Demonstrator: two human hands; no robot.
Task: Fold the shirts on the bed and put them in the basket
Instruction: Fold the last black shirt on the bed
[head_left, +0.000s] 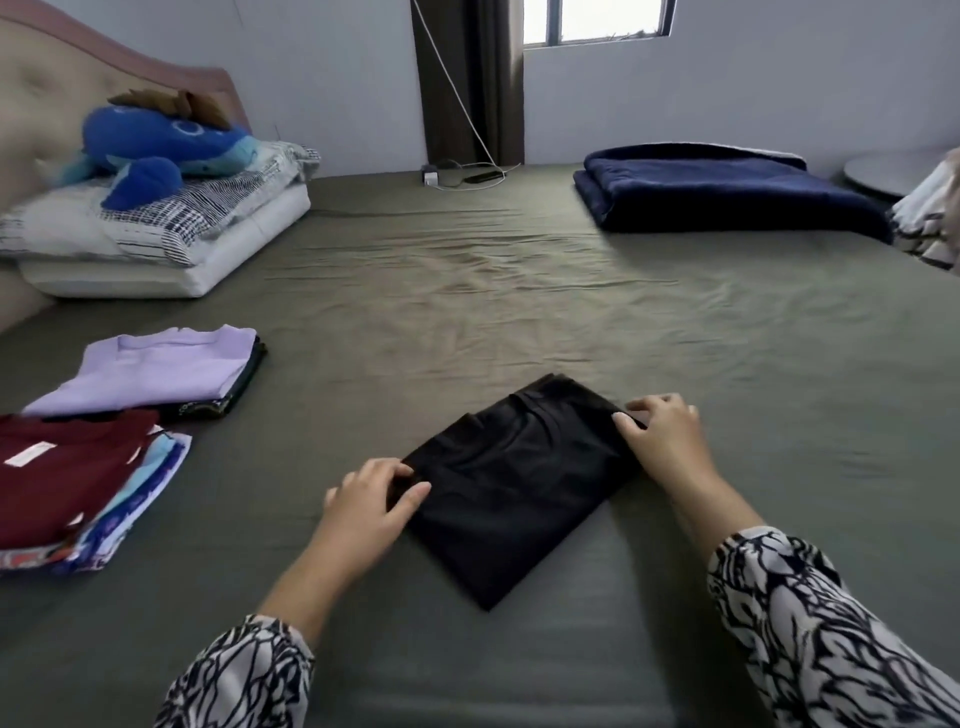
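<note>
A black shirt (511, 486), folded into a compact rectangle, lies at an angle on the olive-green bed sheet (519, 291) close to the person. The left hand (371, 501) pinches its left corner between curled fingers and thumb. The right hand (662, 434) grips its far right corner, fingers curled over the edge. To the left on the sheet sit two stacks of folded clothes: a lilac shirt (156, 366) tops the farther one, a maroon shirt (62, 467) the nearer. A folded navy blanket (727, 189) lies far right.
</note>
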